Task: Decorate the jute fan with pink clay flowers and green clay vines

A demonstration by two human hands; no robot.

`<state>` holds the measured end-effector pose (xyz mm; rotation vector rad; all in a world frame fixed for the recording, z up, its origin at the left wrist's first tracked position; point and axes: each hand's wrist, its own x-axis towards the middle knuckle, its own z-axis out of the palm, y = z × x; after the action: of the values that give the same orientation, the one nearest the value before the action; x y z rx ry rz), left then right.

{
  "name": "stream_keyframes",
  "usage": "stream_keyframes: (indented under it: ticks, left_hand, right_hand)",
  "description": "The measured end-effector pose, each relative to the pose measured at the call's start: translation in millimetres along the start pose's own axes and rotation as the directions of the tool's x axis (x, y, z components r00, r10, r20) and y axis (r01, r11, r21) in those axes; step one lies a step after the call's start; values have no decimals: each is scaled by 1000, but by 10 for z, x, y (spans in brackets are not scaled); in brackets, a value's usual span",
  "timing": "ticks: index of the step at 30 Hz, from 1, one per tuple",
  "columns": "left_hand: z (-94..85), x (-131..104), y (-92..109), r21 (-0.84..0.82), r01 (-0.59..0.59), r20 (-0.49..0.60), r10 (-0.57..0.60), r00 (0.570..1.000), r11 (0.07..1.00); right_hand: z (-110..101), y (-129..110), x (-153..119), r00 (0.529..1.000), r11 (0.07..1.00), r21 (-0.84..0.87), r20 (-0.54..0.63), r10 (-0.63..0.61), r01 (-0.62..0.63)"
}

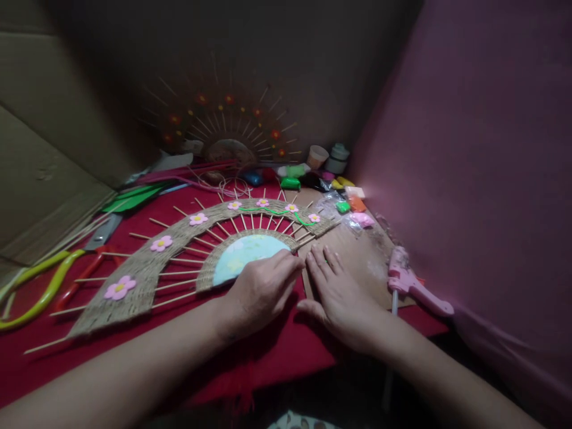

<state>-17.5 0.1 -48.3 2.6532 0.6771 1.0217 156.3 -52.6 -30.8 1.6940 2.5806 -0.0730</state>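
Note:
A woven fan (134,274) of twine and thin sticks lies flat, with pink flowers along its outer band. A thin green strand (306,221) runs between the flowers at its right end. The fan's inner half-circle (241,256) is light blue with pale yellow patches. My left hand (263,286) is closed at that half-circle's right edge, fingers pressed together; whatever it may hold is hidden. My right hand (335,292) rests palm down, fingers stretched, on a cardboard sheet (370,262). A bit of green shows between its fingers, too small to name.
Orange and yellow-handled scissors (58,280) lie at left. A pink glue gun (415,286) sits at the cardboard's right edge. Several bright clay packets (357,204) are beyond my right hand. At the back, another flowered fan (227,137) leans near a cup (317,156) and jar (338,158).

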Motion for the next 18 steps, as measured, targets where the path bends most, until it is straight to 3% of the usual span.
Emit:
stream_keyframes:
  ticks: [7,13,15,18]
  left_hand:
    - [15,10,8,-24,18,-9,-18,1000,1000]
    - [-1,1,1,-27,18,15,-18,1000,999]
    - [-16,0,5,-21,16,18,-16,1000,1000]
    - [-21,10,15,-7,27,12,-27,1000,1000]
  right_hand:
    - [255,-201,-358,994,999,-18,-103,-42,40]
    - [119,-12,-45,1000,1000,16,-14,-17,17]
    - [152,24,-17,999,1000,2,-51,-15,15]
    - [303,-18,-189,984,997,-60,-168,-61,52]
